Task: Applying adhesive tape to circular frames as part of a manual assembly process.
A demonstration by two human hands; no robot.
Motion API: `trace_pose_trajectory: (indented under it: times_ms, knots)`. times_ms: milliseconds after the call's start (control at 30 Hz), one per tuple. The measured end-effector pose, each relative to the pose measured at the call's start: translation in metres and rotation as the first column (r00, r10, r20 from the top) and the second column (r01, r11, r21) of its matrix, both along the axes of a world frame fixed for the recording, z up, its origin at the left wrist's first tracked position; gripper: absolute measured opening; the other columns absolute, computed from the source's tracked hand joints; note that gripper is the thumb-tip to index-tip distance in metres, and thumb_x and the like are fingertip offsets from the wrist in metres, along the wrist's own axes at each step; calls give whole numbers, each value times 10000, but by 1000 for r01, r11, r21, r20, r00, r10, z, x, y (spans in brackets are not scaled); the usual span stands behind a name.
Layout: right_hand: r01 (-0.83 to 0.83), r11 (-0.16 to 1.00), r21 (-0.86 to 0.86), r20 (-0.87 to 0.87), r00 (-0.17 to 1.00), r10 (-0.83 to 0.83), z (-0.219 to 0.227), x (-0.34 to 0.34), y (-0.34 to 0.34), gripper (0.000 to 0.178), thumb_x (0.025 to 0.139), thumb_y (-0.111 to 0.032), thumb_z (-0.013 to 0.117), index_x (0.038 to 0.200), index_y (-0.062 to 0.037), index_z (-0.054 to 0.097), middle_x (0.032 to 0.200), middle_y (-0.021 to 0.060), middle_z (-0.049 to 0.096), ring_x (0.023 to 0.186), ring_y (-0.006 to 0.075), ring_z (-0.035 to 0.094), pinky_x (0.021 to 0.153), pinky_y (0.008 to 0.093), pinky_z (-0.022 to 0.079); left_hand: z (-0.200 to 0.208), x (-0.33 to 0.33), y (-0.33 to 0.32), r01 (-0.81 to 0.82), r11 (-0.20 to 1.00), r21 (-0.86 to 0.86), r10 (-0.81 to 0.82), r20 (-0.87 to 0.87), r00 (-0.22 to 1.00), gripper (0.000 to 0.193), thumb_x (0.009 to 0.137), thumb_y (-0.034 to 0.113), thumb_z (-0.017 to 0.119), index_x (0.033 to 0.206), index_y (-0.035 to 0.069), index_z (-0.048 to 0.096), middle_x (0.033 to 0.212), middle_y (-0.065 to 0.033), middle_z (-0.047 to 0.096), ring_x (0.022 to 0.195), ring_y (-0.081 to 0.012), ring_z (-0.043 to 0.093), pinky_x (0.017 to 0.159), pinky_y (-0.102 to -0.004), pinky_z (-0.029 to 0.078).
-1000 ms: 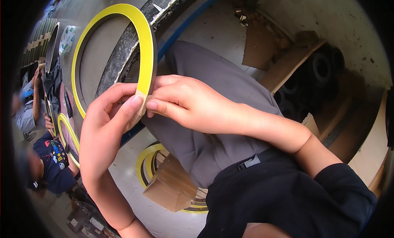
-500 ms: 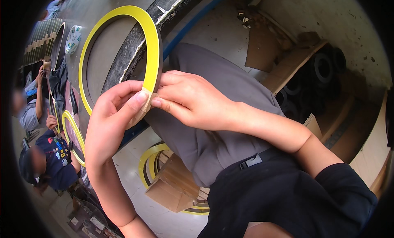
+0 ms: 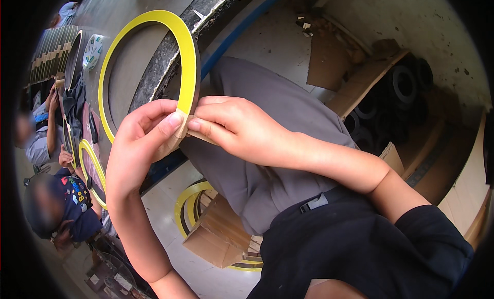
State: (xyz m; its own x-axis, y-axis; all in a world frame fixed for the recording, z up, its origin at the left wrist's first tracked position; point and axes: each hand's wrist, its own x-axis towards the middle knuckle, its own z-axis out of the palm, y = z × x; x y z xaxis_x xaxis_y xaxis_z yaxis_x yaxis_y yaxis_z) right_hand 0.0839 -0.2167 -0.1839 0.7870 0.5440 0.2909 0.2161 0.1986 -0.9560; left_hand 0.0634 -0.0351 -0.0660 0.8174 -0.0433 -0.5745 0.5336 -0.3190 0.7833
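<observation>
A large flat ring [image 3: 189, 67], yellow on its face and dark along its edge, stands tilted over the edge of the workbench. My left hand [image 3: 136, 139] grips its lower part, the thumb pressed on a strip of beige tape [image 3: 183, 128] wrapped over the ring. Right beside it, my right hand [image 3: 244, 126] is closed, thumb and forefinger pinching the tape; a bit of the strip shows below those fingers. The far side of the ring's taped part is hidden by my hands.
Left of the ring, a tape roll [image 3: 92, 52] lies on the workbench [image 3: 131, 75]. Two other people work there, near another yellow ring [image 3: 92, 165]. Below, a cardboard box [image 3: 218, 234] sits among yellow rings on the floor. Black rings [image 3: 404, 85] fill a carton at right.
My right hand has shifted slightly left, and more of the tape shows beneath its fingers. The ring has tilted a little. A person at left has moved their head.
</observation>
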Motion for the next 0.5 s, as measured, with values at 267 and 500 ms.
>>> trace_pose_trajectory:
  times_ms: [267,500]
  knots:
    - [144,986,87,238,958,-161,-7,-2,5,130,962,-105,617,888,-1,643,860,134,622,807,336,615,724,431,501,-2,-2,-1,-10,1000,3,10,29,1000,293,979,167,666,1182,-44,646,1038,-61,708,949,-91,658,859,-236,513]
    - [311,950,-28,295,911,-289,-3,-20,9,73,875,-68,691,837,-23,647,779,116,607,734,312,600,662,406,493,-5,-6,-1,-23,999,-37,23,12,1000,291,979,167,670,1184,-38,650,1026,-54,712,915,-81,657,831,-232,516]
